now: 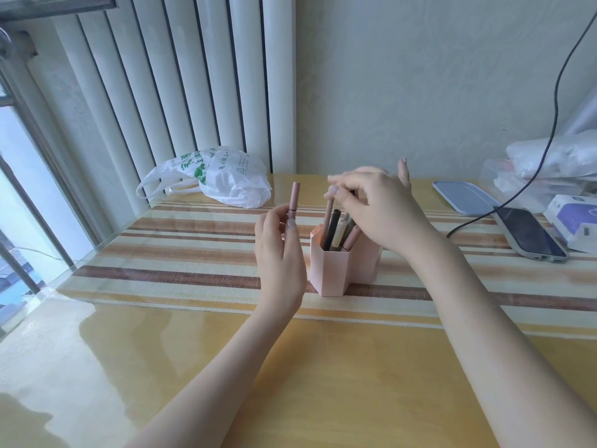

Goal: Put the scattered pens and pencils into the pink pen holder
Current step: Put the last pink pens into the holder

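Observation:
The pink pen holder (332,270) stands upright on the striped table mat, in the middle of the desk. Several pens and pencils (339,231) stick out of its front compartment. My left hand (279,253) is just left of the holder and grips a pink pen (294,200) held upright. My right hand (378,208) hovers over the holder, thumb and forefinger pinching the top of a brown pencil (328,218) whose lower end is inside the holder.
A white plastic bag (223,177) lies at the back left. At the right are a blue tray (462,197), a phone (529,234) on a black cable, a tissue pack (575,218) and clear bags. A radiator stands behind the desk.

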Motion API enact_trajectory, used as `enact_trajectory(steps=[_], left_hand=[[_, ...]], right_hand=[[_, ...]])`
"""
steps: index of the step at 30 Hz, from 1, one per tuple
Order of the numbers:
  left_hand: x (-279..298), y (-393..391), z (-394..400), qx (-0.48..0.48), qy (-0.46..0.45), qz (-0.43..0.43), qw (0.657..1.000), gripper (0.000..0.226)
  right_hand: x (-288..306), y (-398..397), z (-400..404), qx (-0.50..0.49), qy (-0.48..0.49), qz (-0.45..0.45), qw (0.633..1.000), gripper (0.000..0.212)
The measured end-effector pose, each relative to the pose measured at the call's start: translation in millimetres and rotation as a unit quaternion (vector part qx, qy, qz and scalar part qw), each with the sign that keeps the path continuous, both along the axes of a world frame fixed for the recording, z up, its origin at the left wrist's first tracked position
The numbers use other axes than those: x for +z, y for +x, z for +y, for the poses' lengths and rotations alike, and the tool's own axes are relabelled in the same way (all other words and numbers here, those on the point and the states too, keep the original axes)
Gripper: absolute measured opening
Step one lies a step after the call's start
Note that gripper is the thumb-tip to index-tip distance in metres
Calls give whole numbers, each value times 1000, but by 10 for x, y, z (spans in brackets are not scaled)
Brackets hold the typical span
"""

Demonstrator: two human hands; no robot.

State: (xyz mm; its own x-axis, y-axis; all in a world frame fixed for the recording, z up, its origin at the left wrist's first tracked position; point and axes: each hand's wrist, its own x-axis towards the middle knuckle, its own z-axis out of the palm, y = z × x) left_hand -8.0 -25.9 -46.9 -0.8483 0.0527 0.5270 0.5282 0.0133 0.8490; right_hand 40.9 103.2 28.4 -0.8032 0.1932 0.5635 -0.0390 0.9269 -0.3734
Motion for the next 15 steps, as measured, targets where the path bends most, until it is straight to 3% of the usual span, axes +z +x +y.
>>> enact_trajectory(steps=[5, 9, 12, 15], left_hand=[[45, 37, -13, -9, -33, 86, 996, 20], [71, 99, -15, -24, -23, 141, 989, 19], [72, 79, -46, -68, -17, 83, 994, 33], [69, 32, -75, -194, -64, -38, 978, 51]], right_hand=[[49, 9, -81, 50, -32, 30, 998, 29], [35, 5, -149, 106, -105, 6, 989, 12], [94, 29, -113, 137, -230, 103, 958, 11], [206, 86, 23, 134, -289, 205, 926, 17]])
